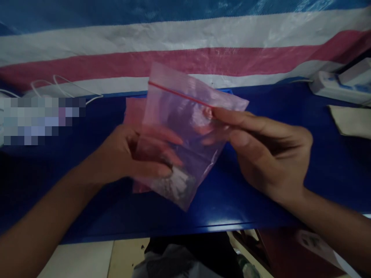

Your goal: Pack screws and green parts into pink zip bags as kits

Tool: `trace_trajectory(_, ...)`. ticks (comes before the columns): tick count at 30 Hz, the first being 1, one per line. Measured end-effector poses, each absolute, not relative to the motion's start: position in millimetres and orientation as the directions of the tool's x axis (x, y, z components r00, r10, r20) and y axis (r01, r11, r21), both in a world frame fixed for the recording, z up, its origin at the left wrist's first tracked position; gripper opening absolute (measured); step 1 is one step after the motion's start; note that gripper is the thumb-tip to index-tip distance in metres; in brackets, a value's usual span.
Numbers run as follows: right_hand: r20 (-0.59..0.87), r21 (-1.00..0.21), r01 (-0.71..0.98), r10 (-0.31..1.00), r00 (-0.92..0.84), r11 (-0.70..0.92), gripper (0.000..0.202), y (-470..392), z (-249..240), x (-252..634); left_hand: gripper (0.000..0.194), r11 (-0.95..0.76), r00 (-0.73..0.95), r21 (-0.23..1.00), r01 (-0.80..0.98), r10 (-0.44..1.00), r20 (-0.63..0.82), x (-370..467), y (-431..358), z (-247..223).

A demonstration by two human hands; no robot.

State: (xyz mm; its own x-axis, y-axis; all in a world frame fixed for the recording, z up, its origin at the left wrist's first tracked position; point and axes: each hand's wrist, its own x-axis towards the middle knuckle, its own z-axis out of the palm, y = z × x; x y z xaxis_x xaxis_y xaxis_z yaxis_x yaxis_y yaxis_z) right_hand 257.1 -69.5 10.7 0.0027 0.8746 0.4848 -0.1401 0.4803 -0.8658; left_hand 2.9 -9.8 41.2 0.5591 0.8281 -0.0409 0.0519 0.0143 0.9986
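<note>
A clear pinkish zip-lock bag (174, 112) with a red seal line hangs tilted between my two hands above the blue table. Something whitish and grey (179, 183) lies in its bottom corner, too blurred to name. My left hand (136, 158) pinches the bag's lower left side, thumb in front and fingers seen through the film behind. On the upper right, my right hand (269, 154) grips the bag near the red seal, with the index finger and thumb on the film. Behind the bag, a pink sheet or bag (135, 110) shows on the table, partly hidden.
The blue table (226, 197) runs across the view, its front edge near my lap. A striped plastic sheet (185, 38) covers the back. White cables (66, 87) and a blurred-out patch are at left. A white power strip (327, 87) and a beige flat item (352, 119) lie at right.
</note>
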Motion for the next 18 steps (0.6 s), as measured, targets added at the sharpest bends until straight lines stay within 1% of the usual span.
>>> trace_trajectory(2,0.441,-0.878,-0.151,0.890,0.121,0.455,0.022,-65,10,257,0.030,-0.038,0.445,0.997,0.063,0.895,0.006,-1,-3,42)
trace_trajectory(3,0.420,-0.882,-0.155,0.891,0.169,0.445,0.022,-62,10,258,0.032,-0.070,0.369,0.997,0.036,0.928,0.052,-4,1,41)
trace_trajectory(5,0.377,-0.897,-0.166,0.906,0.190,0.409,0.029,-57,10,261,0.040,-0.107,0.220,0.994,-0.037,0.969,0.112,-7,8,40)
trace_trajectory(6,0.358,-0.906,-0.176,0.919,0.164,0.385,0.035,-54,10,263,0.041,-0.118,0.191,0.991,-0.060,0.973,0.128,-8,10,40)
trace_trajectory(7,0.329,-0.920,-0.183,0.937,0.113,0.345,0.042,-52,10,265,0.041,-0.133,0.185,0.988,-0.075,0.972,0.144,-8,12,39)
trace_trajectory(9,0.254,-0.954,-0.184,0.963,-0.084,0.236,0.051,-49,10,269,0.041,-0.155,0.206,0.985,-0.075,0.964,0.167,-7,11,38)
trace_trajectory(11,0.176,-0.977,-0.173,0.934,-0.310,0.127,0.045,-49,10,273,0.043,-0.160,0.237,0.985,-0.060,0.957,0.170,-5,9,37)
trace_trajectory(13,0.118,-0.986,-0.158,0.889,-0.443,0.052,0.030,-50,10,273,0.044,-0.125,0.266,0.991,-0.041,0.955,0.131,-4,6,36)
trace_trajectory(14,0.114,-0.984,-0.172,0.882,-0.457,0.038,0.022,-52,10,272,0.044,-0.101,0.279,0.994,-0.039,0.954,0.108,-4,6,36)
trace_trajectory(16,0.137,-0.969,-0.246,0.893,-0.428,0.031,0.015,-54,10,269,0.044,-0.033,0.333,0.998,-0.058,0.941,0.051,-6,6,36)
trace_trajectory(17,0.149,-0.956,-0.294,0.902,-0.405,0.025,0.014,-55,10,267,0.047,0.010,0.375,0.997,-0.071,0.927,0.017,-7,6,35)
trace_trajectory(18,0.154,-0.939,-0.343,0.913,-0.379,0.016,0.014,-56,11,266,0.055,0.057,0.428,0.995,-0.076,0.903,-0.019,-9,7,35)
